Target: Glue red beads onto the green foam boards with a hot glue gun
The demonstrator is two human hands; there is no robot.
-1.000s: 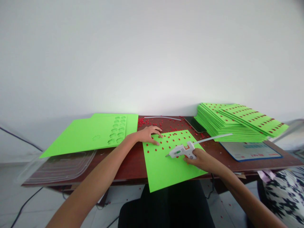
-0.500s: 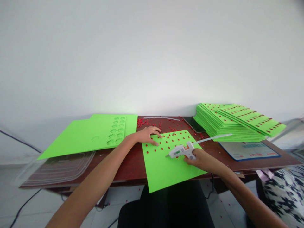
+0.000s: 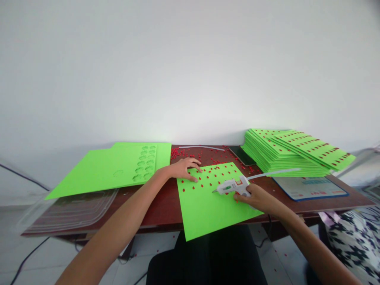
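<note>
In front of me a green foam sheet lies on the table, its near corner jutting past the front edge. Rows of small red pieces dot its far half. My left hand rests at the sheet's far left part, fingers apart, holding nothing that I can see. A white hot glue gun is gripped in my right hand. Its nozzle points left, low over the sheet near the front row; whether it touches cannot be told. A long pale glue stick sticks out of its back.
Large green sheets lie at left over a clear plastic lid. Stacked dotted sheets stand at right, beside a phone and above a blue-edged board. Loose red pieces and another glue stick lie at the back.
My right hand has moved a little to the right with the glue gun, whose nozzle shifted along the sheet. The left hand has stayed in place.
</note>
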